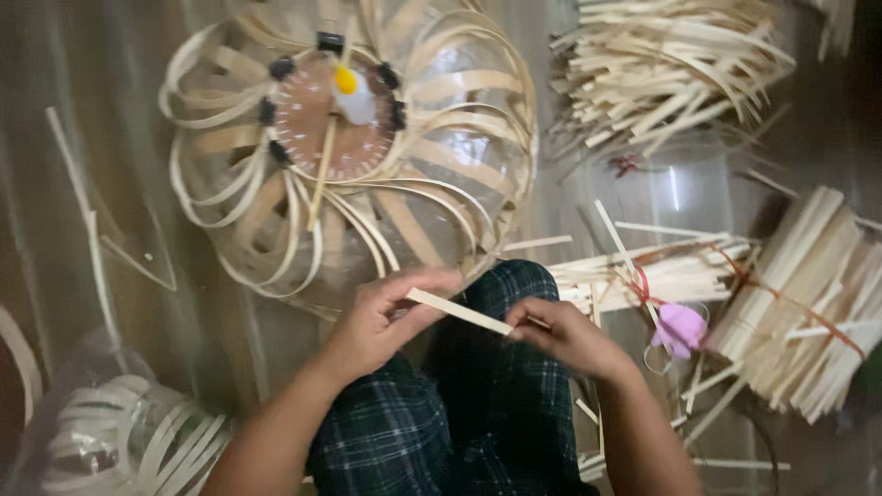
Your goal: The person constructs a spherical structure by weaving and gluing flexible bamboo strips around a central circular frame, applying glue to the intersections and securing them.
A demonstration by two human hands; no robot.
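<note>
Bamboo strip [459,312] is pinched at both ends by left hand [381,321] and right hand [565,335], near the half-woven basket frame [349,138]; keeping it taut seems wise.

A thin, flat, pale bamboo strip [459,311] lies slanted at lower centre of the frame, upper-left end higher, pinched at both ends over a plaid-clad knee.
</note>
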